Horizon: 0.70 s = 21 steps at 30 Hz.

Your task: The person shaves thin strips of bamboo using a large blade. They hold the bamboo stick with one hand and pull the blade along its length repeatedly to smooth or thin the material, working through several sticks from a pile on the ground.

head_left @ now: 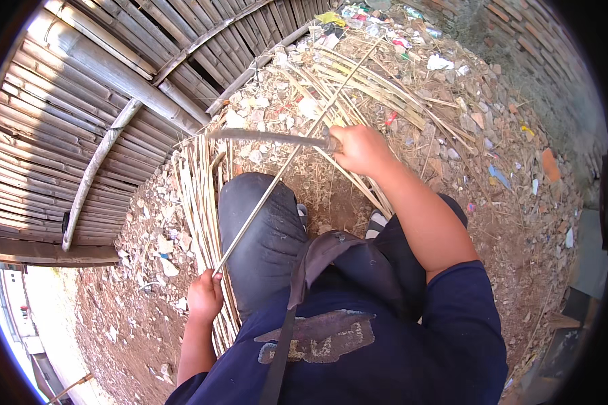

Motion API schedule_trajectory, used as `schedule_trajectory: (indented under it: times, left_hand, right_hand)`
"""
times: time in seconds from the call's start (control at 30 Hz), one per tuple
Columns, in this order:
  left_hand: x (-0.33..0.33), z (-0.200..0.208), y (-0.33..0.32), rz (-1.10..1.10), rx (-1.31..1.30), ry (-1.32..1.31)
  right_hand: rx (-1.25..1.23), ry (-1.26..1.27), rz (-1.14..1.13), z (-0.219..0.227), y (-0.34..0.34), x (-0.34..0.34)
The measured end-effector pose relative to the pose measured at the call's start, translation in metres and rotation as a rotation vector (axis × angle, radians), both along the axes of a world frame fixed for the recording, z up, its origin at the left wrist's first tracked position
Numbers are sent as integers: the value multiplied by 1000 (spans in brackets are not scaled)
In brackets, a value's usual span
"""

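Note:
My left hand [205, 297] pinches the lower end of a long, thin bamboo strip [260, 202], which slants up and right past my left knee. My right hand [363, 152] is closed round the handle of a long-bladed knife [263, 136]. Its dark blade points left and crosses the strip near my right fist; whether the two touch I cannot tell. Beside my left leg lies a bundle of pale bamboo strips [194, 196], close to my left hand. More split strips [378, 94] are spread on the ground ahead, beyond the knife.
A bamboo slat wall [94, 128] with a curved pole stands at the left. Stones, plastic scraps and rubbish [439, 63] litter the dirt ground. A brick wall [530, 40] rises at the far right. My bent knees frame the space beneath the knife.

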State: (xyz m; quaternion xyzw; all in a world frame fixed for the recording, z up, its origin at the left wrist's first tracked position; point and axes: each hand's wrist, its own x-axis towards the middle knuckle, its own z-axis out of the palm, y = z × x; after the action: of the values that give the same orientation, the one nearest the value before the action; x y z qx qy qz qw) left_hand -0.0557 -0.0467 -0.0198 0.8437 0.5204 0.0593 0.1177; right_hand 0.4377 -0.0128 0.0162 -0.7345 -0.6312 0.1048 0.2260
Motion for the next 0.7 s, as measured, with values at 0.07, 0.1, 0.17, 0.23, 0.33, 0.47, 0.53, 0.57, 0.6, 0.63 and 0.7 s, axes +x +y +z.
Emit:
schedule_trajectory:
  times: [0.07,0.1,0.17,0.23,0.33,0.47,0.53,0.57,0.6,0.63,0.7]
  left_hand:
    - [15,11,8,16,-87,-7]
    - [14,16,10,6,-96,-19]
    - [14,28,7,36,-139,-10]
    - [7,31,2,49,-232,-83]
    - [4,24,1,29,-186,-59]
    - [0,18,8,17,-140,-23]
    - [-1,30,14,20,-175,-24]
    - [-3,32,13,22,-162,-26]
    - [-6,34,9,27,-222,-67]
    - [-7,37,8,27,-287,-101]
    - [-15,33,7,100,-451,-126]
  right_hand:
    - [30,148,-247,-22,10,41]
    - [55,134,-244,-17,11,51]
    - [8,168,-315,-13,3,56]
    - [30,165,-279,-2,-4,39]
    - [57,-126,43,12,-8,9]
    - [-59,251,-242,-21,3,44]
    - [57,255,-327,-38,10,80]
    - [149,285,-407,-42,13,88]
    - [156,296,-400,-37,15,87]
    - [115,263,-370,-25,11,84]
    - [70,244,-343,-11,5,76]
